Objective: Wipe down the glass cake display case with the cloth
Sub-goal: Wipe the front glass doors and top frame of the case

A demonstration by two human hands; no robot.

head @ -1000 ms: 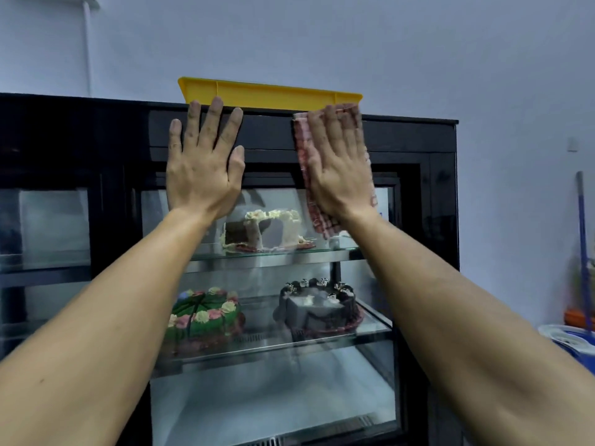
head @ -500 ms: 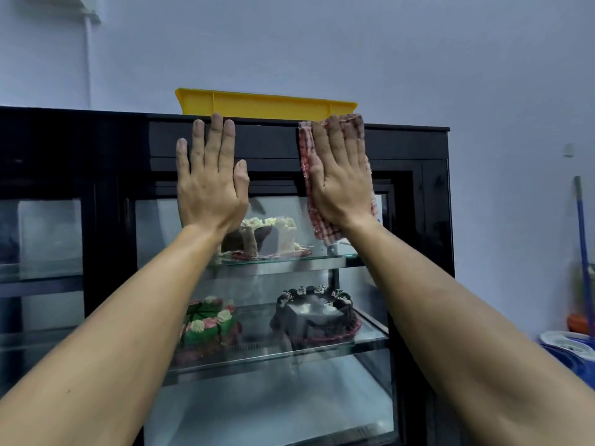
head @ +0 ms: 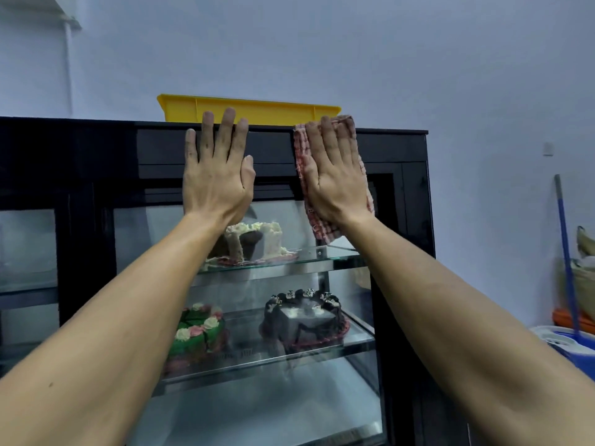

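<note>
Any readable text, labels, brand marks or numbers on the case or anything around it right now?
None can be read.
Display case: black frame shows no lettering.
Yellow tray: plain.
Cloth under the right hand: checked pattern only.
Wall plate: too small to tell.

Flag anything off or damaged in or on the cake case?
One thing: the white-frosted cake on the top glass shelf is partly cut away, its dark inside exposed. The green cake and chocolate cake below look whole. A yellow tray sits on the case top. No spills visible.
</note>
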